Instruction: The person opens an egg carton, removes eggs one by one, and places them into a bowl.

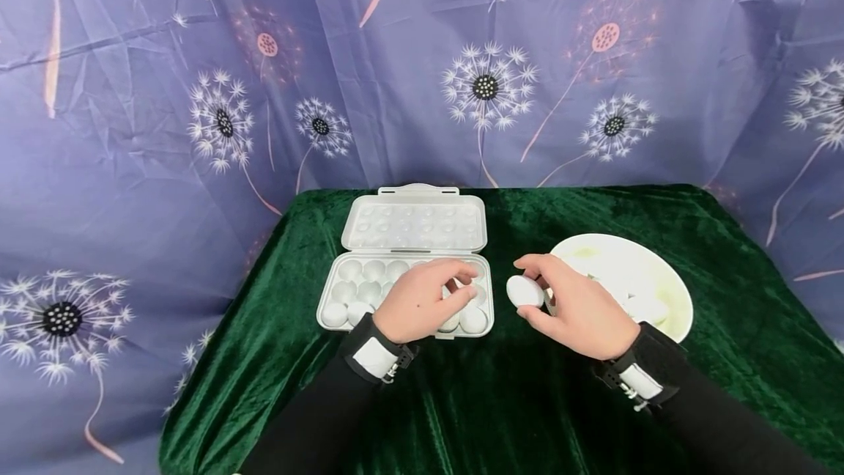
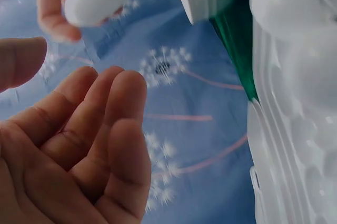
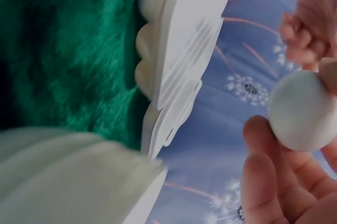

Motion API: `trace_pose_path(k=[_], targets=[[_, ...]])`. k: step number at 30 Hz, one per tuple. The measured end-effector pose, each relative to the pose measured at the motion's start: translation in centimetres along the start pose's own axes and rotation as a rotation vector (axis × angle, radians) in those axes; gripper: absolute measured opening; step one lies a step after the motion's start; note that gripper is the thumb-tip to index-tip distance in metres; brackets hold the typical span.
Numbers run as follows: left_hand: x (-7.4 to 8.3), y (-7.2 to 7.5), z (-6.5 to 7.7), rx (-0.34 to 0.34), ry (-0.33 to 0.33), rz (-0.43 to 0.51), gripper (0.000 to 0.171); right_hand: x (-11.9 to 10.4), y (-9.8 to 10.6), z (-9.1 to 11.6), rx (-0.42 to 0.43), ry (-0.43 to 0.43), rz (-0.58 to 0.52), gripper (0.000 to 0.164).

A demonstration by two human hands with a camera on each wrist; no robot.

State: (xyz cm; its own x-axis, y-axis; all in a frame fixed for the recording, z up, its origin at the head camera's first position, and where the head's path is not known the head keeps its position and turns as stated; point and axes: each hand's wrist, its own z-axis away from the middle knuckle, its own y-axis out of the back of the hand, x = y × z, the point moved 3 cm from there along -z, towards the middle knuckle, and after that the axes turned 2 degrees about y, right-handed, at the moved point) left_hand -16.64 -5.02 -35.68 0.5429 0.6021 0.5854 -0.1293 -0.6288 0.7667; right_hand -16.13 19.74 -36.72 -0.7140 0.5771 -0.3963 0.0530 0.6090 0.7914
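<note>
Head view: egg [image 1: 524, 292], one; careful handling is probably calling for light, even fingertip pressure. Right hand [image 1: 580, 306] is pinching it just right of the egg box [image 1: 414, 222]; left hand [image 1: 425, 300] is hovering above the box, loosely bent, gripping nothing. Egg is sitting between both hands.

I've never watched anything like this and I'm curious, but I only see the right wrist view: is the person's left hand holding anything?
Observer: No, the left wrist view shows the left hand with nothing in its palm.
Visitor: Is the white tray open?
Observer: Yes, in the head view its lid is folded back on the far side.
Visitor: Is the egg over that tray?
Observer: No, in the head view the right hand holds it between the tray and the white dish.
</note>
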Motion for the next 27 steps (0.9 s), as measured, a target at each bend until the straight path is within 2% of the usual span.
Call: trace_pose_path(k=[6,11,18,22,27], targets=[[-2.1,1.0,1.4,0.087,0.069,-0.043,0.025,1.6,0.4,0.2,-0.039,-0.103,0.046,0.055],[-3.9,1.9,2.9,0.15,0.148,-0.089,0.022,3.0,0.9,0.2,-0.084,-0.157,0.059,0.052],[-5.7,2.5,4.8,0.2,0.24,-0.137,0.019,4.5,1.9,0.1,-0.155,-0.246,0.024,0.045],[-6.4,2.7,5.7,0.223,0.28,-0.15,0.019,4.7,2.5,0.0,-0.189,-0.268,0.044,0.043],[-7.4,3.6,7.2,0.263,0.315,-0.209,0.021,4.8,3.4,-0.2,-0.222,-0.298,0.095,0.042]])
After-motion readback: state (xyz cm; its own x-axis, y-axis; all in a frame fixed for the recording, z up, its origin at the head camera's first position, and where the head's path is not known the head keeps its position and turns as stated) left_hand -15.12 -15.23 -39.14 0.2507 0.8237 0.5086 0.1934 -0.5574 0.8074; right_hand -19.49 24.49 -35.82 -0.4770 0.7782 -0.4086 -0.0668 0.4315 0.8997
